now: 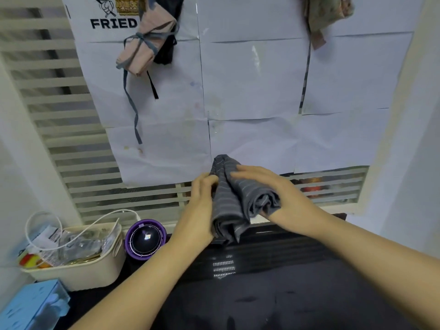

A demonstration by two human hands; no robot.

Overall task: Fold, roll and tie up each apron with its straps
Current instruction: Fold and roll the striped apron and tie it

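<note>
A grey striped apron, rolled into a thick bundle, is held up between both hands in the middle of the head view. My left hand grips its left side with curled fingers. My right hand wraps over the roll from the right, fingers across the top and thumb under the roll's open end. No strap of this apron shows. At the top left lies a pink apron, rolled and tied with its grey straps, one strap trailing down.
White paper sheets cover the surface ahead. A dark rolled cloth lies behind the pink roll and a patterned cloth sits top right. At lower left stand a cream basket of clutter, a purple round object and a blue box.
</note>
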